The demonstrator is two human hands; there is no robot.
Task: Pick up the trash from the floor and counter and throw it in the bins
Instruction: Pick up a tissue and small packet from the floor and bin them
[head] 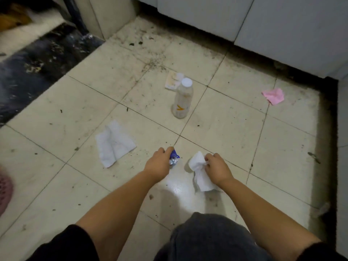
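My left hand (159,162) is closed around a crumpled blue and silver wrapper (174,158) low over the tiled floor. My right hand (216,167) grips a white paper tissue (199,172) that hangs down from it. A second white tissue (114,143) lies flat on the floor to the left of my left hand. Farther ahead a clear plastic bottle (182,100) with a white cap stands upright, with a small pale packet (174,80) behind it. A crumpled pink paper (274,95) lies at the right, near the cabinets.
White cabinet fronts (282,31) line the far and right sides. A dark mat (37,63) covers the floor at the left. Part of a pink slipper (4,189) shows at the left edge. My knee (207,236) in dark trousers is below my hands. Dirt specks dot the tiles.
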